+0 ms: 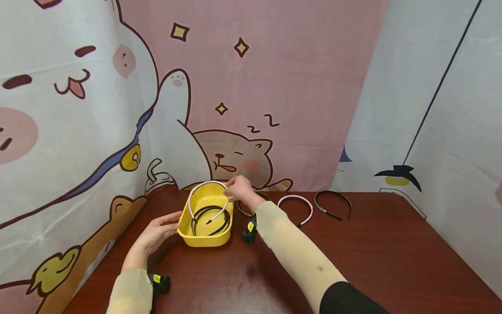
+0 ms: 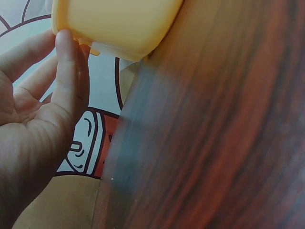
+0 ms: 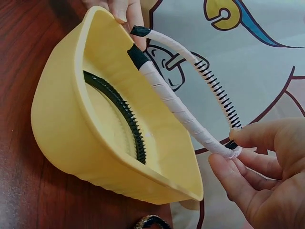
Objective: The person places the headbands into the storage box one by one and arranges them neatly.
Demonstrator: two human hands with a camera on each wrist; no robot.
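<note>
A yellow plastic basket (image 1: 205,241) stands on the table, with a black toothed headband (image 3: 120,102) lying inside. My right hand (image 1: 241,192) pinches a pale pink headband (image 3: 174,105) between thumb and fingers. This headband has black ends and dark teeth along its inner side, and its ends point down into the basket in the head view. At the basket's left side is my left hand (image 1: 156,234), its fairly straight fingertips touching the outer wall near the rim. The left wrist view shows the thumb (image 2: 66,47) against the yellow wall.
Right of the basket, a dark patterned headband (image 1: 242,212) lies partly hidden behind my right hand. Farther right are another pink headband (image 1: 296,197) and a thin black one (image 1: 333,192). A cartoon-printed cloth (image 1: 306,96) hangs behind the brown table (image 1: 376,257).
</note>
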